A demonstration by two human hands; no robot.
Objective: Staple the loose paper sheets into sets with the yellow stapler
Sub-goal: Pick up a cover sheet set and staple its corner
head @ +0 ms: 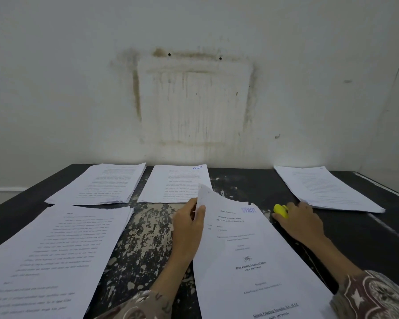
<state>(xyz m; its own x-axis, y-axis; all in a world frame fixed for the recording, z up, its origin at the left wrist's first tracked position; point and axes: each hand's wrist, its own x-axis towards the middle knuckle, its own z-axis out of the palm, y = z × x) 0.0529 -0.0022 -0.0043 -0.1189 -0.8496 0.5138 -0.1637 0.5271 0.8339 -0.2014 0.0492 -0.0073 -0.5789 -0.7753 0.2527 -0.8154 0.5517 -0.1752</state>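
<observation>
Meanwhile left hand (187, 229) pinches "LUNAS"-stamped sheet (251, 256); right hand (302, 221) grips yellow stapler (280, 210).

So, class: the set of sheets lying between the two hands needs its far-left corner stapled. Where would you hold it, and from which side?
Pinch the set of sheets by its far-left corner, coming from the left, as the left hand does. That corner is already lifted off the black table, so fingers can slip under. The right hand is on the yellow stapler, to the right.
</observation>
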